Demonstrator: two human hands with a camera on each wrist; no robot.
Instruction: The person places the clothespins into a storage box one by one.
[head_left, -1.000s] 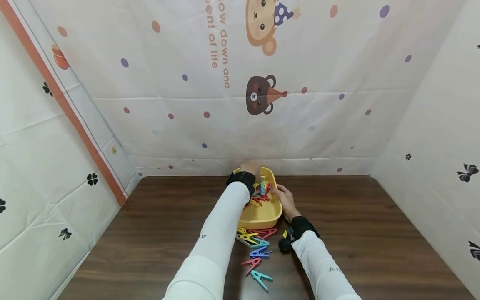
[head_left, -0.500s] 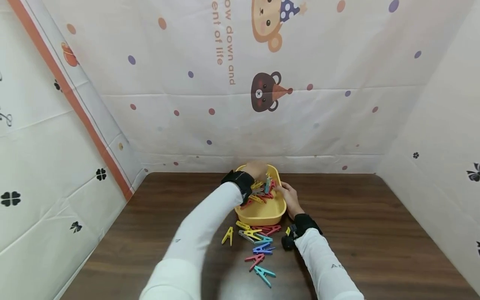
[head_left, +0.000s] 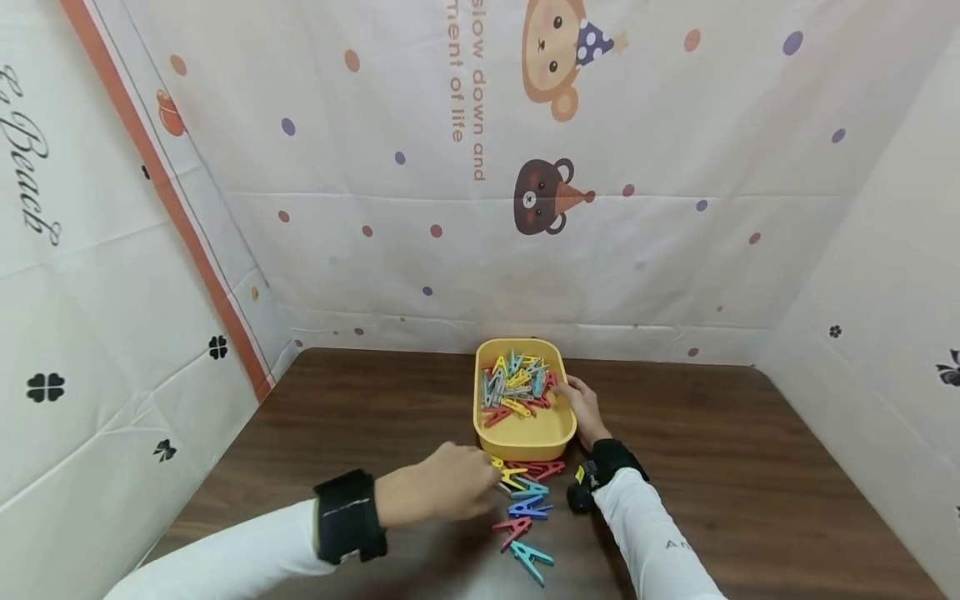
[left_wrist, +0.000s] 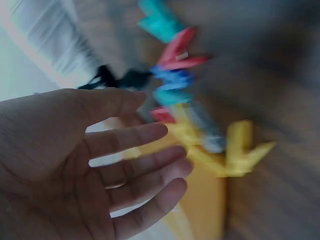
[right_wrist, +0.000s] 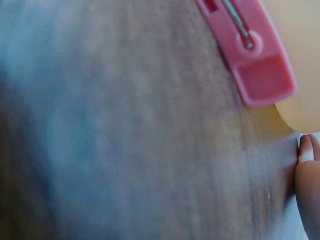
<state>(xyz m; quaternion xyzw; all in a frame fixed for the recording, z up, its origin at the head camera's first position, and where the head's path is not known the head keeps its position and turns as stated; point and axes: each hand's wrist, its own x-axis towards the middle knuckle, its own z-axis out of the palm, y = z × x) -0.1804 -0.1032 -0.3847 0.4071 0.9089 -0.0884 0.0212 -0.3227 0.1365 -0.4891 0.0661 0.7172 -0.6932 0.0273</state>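
My left hand (head_left: 453,483) hovers over the table beside a row of clothespins, its fingers loosely bent and holding nothing in the left wrist view. A yellow clothespin (left_wrist: 240,152) lies near its fingertips there. Yellow (head_left: 512,477), blue (head_left: 529,507), red (head_left: 514,528) and teal clothespins (head_left: 531,560) lie below a yellow plastic basket (head_left: 525,435). The basket holds a pile of mixed clothespins (head_left: 519,383). My right hand (head_left: 587,410) grips the basket's right rim; its fingers are mostly cut off in the right wrist view, where a red clothespin (right_wrist: 265,70) shows up close.
A brown wood-grain table (head_left: 690,467) carries everything. White printed cloth (head_left: 360,275) rises behind the basket, with further cloth walls at left (head_left: 97,350) and right (head_left: 885,275).
My left hand has come out of the basket and moved down and left to the loose clothespins, uncovering the pile inside. The right hand stays at the basket's rim.
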